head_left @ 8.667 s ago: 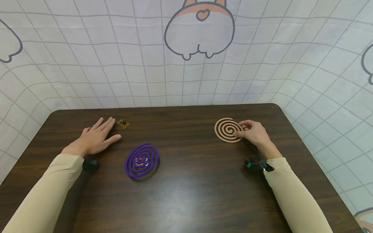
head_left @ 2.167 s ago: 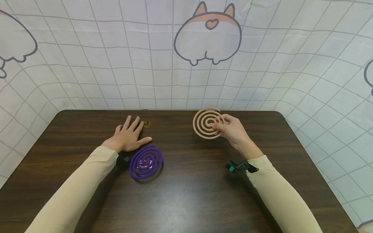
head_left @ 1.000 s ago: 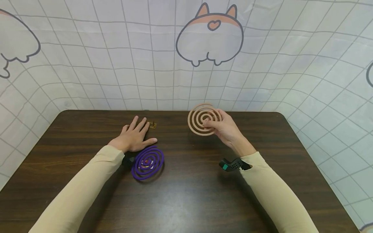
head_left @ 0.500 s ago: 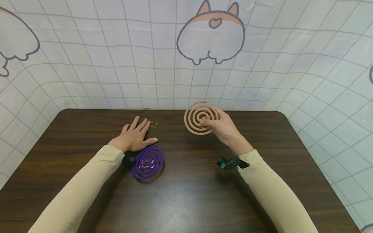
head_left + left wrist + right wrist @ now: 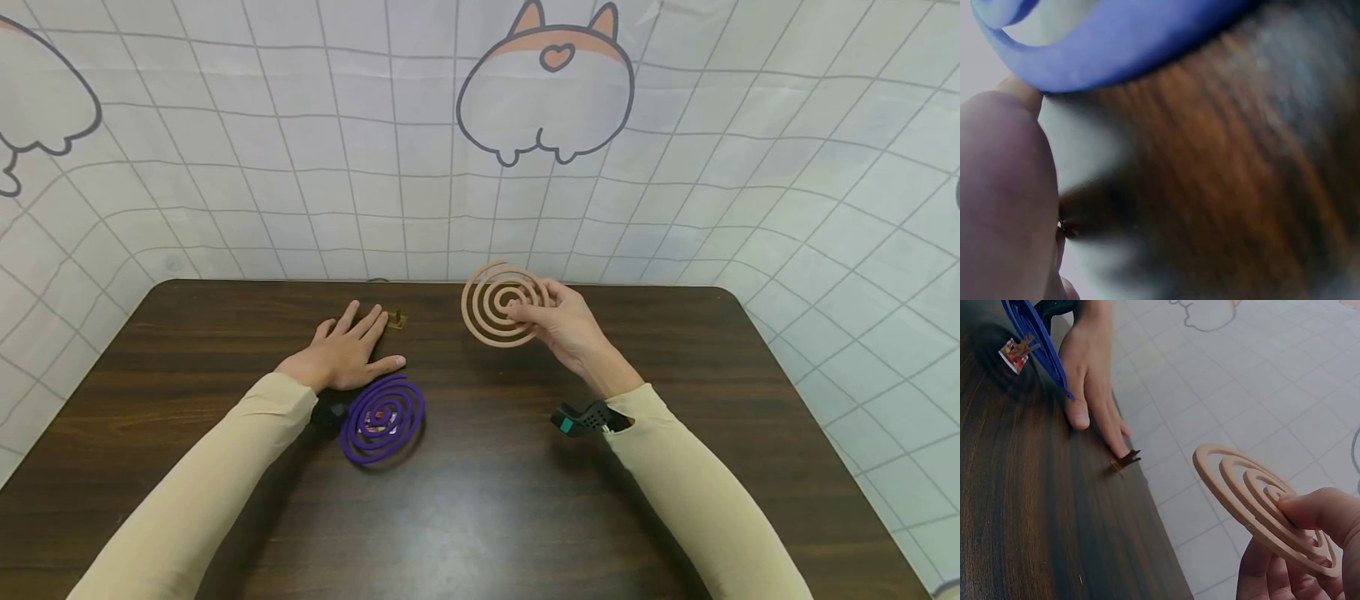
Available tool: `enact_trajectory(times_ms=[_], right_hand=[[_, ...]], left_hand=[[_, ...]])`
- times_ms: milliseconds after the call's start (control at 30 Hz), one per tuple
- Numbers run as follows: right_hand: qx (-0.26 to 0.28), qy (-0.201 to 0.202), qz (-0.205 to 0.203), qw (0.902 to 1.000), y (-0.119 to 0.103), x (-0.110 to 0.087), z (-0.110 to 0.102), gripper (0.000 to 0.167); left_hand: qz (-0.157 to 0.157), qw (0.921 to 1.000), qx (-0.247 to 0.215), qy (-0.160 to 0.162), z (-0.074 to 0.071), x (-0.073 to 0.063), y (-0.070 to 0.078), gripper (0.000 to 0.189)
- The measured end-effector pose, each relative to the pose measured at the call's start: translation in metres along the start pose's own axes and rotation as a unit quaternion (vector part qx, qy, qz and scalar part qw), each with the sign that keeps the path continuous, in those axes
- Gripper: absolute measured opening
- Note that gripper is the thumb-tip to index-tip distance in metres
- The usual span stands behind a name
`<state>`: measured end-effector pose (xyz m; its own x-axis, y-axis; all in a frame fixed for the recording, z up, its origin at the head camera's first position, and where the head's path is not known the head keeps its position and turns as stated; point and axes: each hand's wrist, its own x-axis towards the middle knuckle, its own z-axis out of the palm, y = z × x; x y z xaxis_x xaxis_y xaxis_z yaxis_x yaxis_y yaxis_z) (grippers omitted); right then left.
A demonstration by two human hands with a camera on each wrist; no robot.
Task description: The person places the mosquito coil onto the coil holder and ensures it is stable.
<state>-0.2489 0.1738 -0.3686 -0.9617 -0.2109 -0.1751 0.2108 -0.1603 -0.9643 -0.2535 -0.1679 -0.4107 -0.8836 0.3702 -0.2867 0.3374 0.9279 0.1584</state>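
My right hand [image 5: 573, 333] pinches a tan mosquito coil [image 5: 1250, 524] between thumb and fingers, its thumb near the coil's centre. The coil is tilted above the back of the table. My left hand [image 5: 337, 358] lies on the table with fingers spread. Its fingertips are at a small gold metal coil stand [image 5: 1124, 462], whose prong points up. Just in front of the left thumb, a purple mosquito coil [image 5: 382, 415] sits tilted above the tabletop. A small red and white piece [image 5: 1015, 356] shows beneath it. In the left wrist view the purple coil [image 5: 1122, 44] looms close and blurred.
The dark wooden table [image 5: 480, 500] ends at a back edge right behind the hands. A white gridded curtain [image 5: 375, 167] with cartoon animals hangs behind and at the sides. Black wrist straps [image 5: 592, 419] sit at the cuffs.
My right hand has raised the tan coil and carried it left, with small leftward movement continuing in the last second. Earlier, my left hand and the gold stand shifted right; the left hand now stays still.
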Motion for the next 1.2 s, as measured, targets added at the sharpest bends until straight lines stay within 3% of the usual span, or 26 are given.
enact_trajectory(times_ms=[167, 333, 533, 733, 1033, 1200], right_hand=[[0.007, 0.002, 0.001, 1.0000, 0.001, 0.005, 0.004, 0.058], [0.019, -0.006, -0.001, 0.9998, 0.001, 0.010, 0.011, 0.058], [0.026, -0.016, 0.000, 0.9995, 0.002, 0.018, 0.021, 0.043], [0.032, -0.024, 0.003, 0.9992, 0.004, 0.028, 0.033, 0.032], [0.026, -0.038, 0.015, 0.9988, 0.007, 0.044, 0.050, 0.059], [0.032, -0.035, 0.021, 0.9986, 0.009, 0.052, 0.057, 0.062]], left_hand=[[0.001, 0.9999, -0.016, 0.001, -0.001, -0.002, -0.001, 0.098], [-0.020, 0.9993, -0.030, -0.007, 0.001, -0.003, -0.002, 0.095], [-0.044, 0.9982, -0.036, -0.021, 0.001, -0.005, -0.001, 0.091], [-0.046, 0.9983, -0.027, -0.021, -0.001, -0.007, -0.001, 0.094], [-0.044, 0.9978, -0.040, -0.029, 0.008, 0.001, -0.013, 0.108], [-0.046, 0.9971, -0.047, -0.039, 0.006, 0.000, -0.011, 0.107]])
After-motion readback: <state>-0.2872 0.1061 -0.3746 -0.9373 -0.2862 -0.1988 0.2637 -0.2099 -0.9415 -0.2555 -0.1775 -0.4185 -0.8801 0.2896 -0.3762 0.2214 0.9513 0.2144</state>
